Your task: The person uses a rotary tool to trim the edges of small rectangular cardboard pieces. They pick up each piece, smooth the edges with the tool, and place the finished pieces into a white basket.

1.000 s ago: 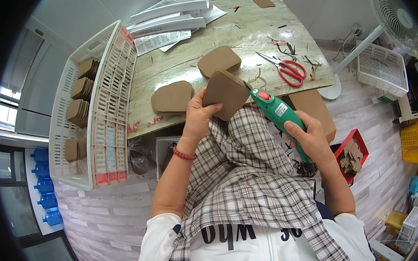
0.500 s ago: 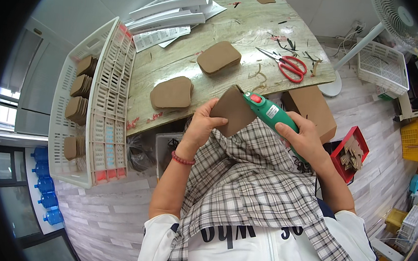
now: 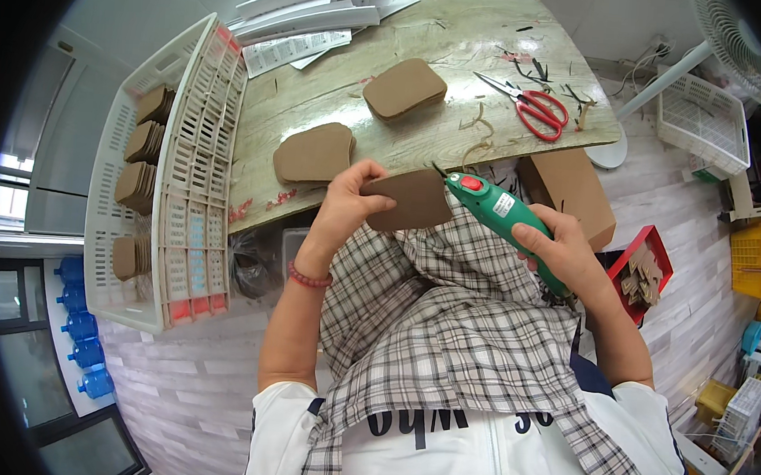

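Observation:
A flat brown piece with rounded corners (image 3: 411,203) is pinched at its left end by my left hand (image 3: 347,204), thumb on top. My right hand (image 3: 556,245) wraps round a green handheld power cutter (image 3: 497,209) with a red switch. The cutter's tip is close to the piece's upper right corner; whether they touch I cannot tell. Both are held over my checked apron, in front of the table edge. Just beyond lie two stacks of similar brown pieces, a left stack (image 3: 314,153) and a right stack (image 3: 405,89).
Red-handled scissors (image 3: 541,115) and dark scraps lie on the table (image 3: 311,100), with papers (image 3: 312,12) at the back. A white plastic crate (image 3: 199,181) holding brown stacks stands to the left. At right are a cardboard box (image 3: 569,193), a red box of offcuts (image 3: 641,278) and a fan (image 3: 734,42).
The brown piece has turned from a steep slant to nearly level, and my left hand has moved slightly left with it. My right hand has shifted a little right with the cutter.

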Available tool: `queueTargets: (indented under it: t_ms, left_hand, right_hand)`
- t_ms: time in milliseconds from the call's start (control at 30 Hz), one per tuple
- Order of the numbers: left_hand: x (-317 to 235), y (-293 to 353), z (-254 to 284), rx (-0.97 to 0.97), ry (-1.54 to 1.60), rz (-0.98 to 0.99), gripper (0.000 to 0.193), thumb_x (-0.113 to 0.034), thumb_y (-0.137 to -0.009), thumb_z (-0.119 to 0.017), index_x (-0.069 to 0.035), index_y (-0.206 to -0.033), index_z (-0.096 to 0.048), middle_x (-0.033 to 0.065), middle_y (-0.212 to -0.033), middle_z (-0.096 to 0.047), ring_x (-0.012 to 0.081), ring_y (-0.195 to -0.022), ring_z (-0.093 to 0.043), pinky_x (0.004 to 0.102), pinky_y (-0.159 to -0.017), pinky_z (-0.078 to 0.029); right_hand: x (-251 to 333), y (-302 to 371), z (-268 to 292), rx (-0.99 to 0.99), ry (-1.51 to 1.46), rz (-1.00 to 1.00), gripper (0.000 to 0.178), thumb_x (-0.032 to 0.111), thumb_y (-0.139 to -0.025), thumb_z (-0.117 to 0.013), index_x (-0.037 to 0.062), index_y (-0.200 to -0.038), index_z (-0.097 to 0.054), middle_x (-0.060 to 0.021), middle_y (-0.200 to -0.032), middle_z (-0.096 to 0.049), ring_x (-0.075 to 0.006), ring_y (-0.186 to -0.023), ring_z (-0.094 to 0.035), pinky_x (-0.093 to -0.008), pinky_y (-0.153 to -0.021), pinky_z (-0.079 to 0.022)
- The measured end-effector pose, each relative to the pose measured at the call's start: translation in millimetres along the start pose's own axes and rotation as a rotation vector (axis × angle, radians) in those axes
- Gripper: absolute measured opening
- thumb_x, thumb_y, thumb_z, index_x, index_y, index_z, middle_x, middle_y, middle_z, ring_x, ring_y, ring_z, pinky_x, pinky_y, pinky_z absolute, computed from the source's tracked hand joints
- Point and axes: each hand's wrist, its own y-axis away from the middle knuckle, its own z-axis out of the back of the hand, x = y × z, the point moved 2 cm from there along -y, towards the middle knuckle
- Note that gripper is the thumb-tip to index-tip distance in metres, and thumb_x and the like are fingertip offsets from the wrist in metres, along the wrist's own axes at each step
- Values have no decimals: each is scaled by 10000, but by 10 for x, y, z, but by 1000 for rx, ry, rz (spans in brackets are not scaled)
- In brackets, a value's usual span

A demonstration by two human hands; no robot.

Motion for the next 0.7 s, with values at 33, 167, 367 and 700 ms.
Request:
queueTargets:
  t_ms: [33, 167, 367, 700]
  left_hand:
    - [6, 0, 28, -45, -2, -20, 196, 54, -773, -668, -51, -917, -586, -9, -850, -632, 69, -797, -584, 219, -730, -472]
    - [15, 28, 96, -162, 249, -27, 173, 32, -770, -719, -45, -893, -625, 0, -826, -660, 77, -760, -600, 230, -721, -486]
    - [33, 17, 200, -139, 288, -10, 149, 12, -761, -739, -31, -878, -657, 20, -819, -678, 94, -740, -613, 243, -710, -496]
    - [-20, 23, 176, -82, 184, 50, 162, 30, -738, -748, -18, -867, -663, 42, -808, -686, 97, -709, -630, 226, -669, -506]
  right_hand:
    - [1, 0, -1, 8, -22, -3, 386, 365, -897, -654, -8, -995, -636, -21, -711, -589, -68, -563, -519, -224, -513, -427]
    - [-8, 3, 6, 43, -6, -32, 381, 349, -893, -656, -14, -1006, -638, -24, -717, -592, -75, -566, -518, -230, -516, -431]
    - [-28, -13, -12, 99, -9, -38, 376, 336, -885, -661, -22, -999, -636, -28, -710, -581, -81, -572, -520, -240, -519, -438]
    - [-48, -4, -47, 129, 44, -39, 397, 354, -885, -668, -20, -1015, -638, -20, -707, -559, -78, -583, -518, -243, -528, -454]
